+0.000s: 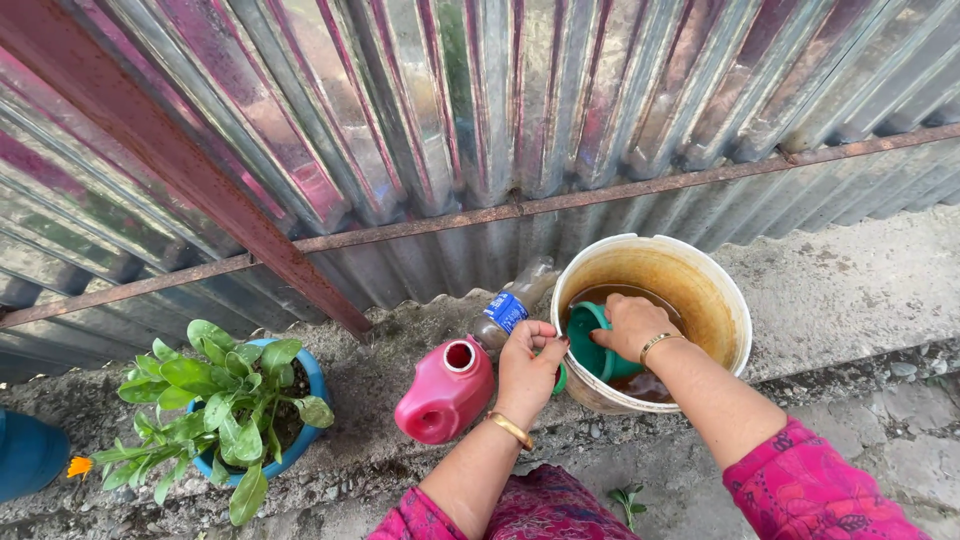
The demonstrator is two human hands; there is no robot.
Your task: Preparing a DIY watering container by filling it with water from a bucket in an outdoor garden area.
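A cream plastic bucket [722, 300] stands by the corrugated metal fence, with brown water in its bottom. My right hand [632, 325] reaches inside it and holds a green mug [588, 345] tipped in the water. My left hand [527, 368] grips the bucket's near rim, fingers curled over the edge. A gold bangle sits on each wrist. A pink plastic jug [445, 392] with an open round mouth lies just left of my left hand.
A plastic bottle [512, 305] with a blue label leans behind the jug against the fence. A blue pot with a leafy green plant [225, 405] stands at left, another blue container [28, 455] at the far left edge. Concrete ground lies to the right.
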